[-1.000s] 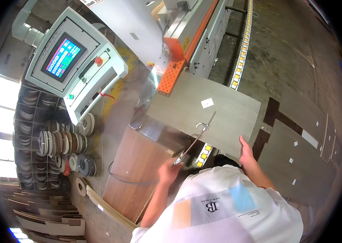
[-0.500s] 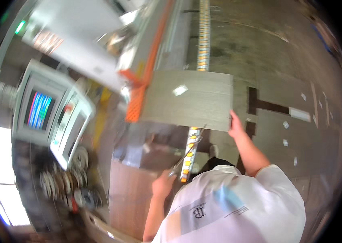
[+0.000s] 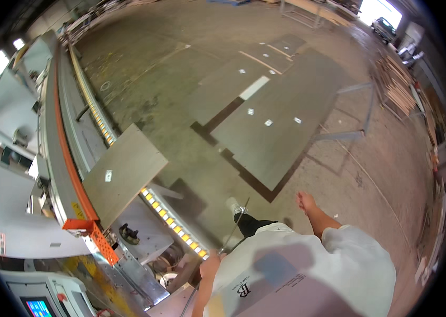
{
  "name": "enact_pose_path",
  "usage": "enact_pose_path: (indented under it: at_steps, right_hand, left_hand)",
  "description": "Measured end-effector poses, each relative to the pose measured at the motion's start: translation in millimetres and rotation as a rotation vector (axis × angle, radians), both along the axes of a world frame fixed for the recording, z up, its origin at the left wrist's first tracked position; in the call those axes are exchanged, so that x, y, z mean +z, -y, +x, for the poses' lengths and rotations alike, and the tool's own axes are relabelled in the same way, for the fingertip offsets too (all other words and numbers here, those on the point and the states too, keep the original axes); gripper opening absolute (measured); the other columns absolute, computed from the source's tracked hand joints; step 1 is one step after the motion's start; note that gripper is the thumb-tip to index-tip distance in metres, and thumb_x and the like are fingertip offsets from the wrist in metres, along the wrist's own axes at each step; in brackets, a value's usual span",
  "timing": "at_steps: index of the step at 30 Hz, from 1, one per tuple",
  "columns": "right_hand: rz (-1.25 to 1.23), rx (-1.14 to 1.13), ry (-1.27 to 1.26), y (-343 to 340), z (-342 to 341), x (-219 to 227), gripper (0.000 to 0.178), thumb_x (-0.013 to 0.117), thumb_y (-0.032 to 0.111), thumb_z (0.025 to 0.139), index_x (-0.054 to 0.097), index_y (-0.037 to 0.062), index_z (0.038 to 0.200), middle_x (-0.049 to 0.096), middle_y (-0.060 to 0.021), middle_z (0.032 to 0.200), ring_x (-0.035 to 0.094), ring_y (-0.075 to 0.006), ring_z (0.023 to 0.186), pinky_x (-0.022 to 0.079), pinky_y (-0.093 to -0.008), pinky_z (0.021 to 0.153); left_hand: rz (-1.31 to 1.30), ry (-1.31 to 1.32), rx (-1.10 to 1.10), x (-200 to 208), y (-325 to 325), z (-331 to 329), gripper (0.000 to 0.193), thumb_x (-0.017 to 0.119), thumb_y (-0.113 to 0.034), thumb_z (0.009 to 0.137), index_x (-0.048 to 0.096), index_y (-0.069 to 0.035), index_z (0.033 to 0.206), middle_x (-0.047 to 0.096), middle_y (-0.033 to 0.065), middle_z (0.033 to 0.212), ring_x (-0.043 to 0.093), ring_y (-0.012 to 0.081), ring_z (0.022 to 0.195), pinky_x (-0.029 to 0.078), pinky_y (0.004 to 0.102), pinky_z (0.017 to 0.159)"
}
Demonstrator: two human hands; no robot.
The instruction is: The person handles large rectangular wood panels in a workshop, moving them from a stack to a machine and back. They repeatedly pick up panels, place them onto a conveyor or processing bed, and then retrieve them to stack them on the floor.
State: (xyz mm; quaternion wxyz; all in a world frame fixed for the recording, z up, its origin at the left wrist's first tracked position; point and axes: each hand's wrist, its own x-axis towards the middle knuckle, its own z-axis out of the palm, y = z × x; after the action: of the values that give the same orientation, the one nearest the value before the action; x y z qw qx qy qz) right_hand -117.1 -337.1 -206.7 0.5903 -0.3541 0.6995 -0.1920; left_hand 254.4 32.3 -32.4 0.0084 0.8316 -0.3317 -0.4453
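Observation:
My left hand [image 3: 210, 266] is low in front of my body, closed round a long thin rod [image 3: 235, 224] that points up and away past my leg. Its grip end is hidden by the fingers. Out to the right, my right hand [image 3: 306, 202] hangs over the floor with loosely bent fingers and nothing visible in it. Ahead on the left, a flat grey-brown board [image 3: 130, 171] with a small white label lies across the machine's side rail [image 3: 178, 224], which carries a row of yellow rollers. Neither hand touches the board.
The long machine [image 3: 67, 153] runs along the left, with an orange perforated guard [image 3: 104, 244] and a control screen [image 3: 38, 306] nearer me. Large labelled panels [image 3: 281, 137] lie on the floor ahead. A metal frame [image 3: 342, 136] and stacked wood strips [image 3: 394, 87] are at right.
My view has swung right, bringing the floor panels into sight. My right hand has come off the board's edge and is now away to its right. My left hand keeps the rod.

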Motion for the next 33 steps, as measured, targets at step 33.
enact_pose_path:
  at_steps: [33]
  right_hand:
    - [0.106,0.837,0.001,-24.9,38.9,-8.5,0.028,0.066,0.033,0.098,0.071,0.0055,0.105,0.07,-0.0053,0.093,0.066,-0.0157,0.076,0.054,-0.0337,0.064]
  left_hand:
    - [-0.024,0.123,0.154,26.8,21.7,-53.2,0.055,0.053,-0.052,0.098,0.047,-0.009,0.131,0.072,0.0238,0.109,0.07,0.0414,0.104,0.053,0.0509,0.089]
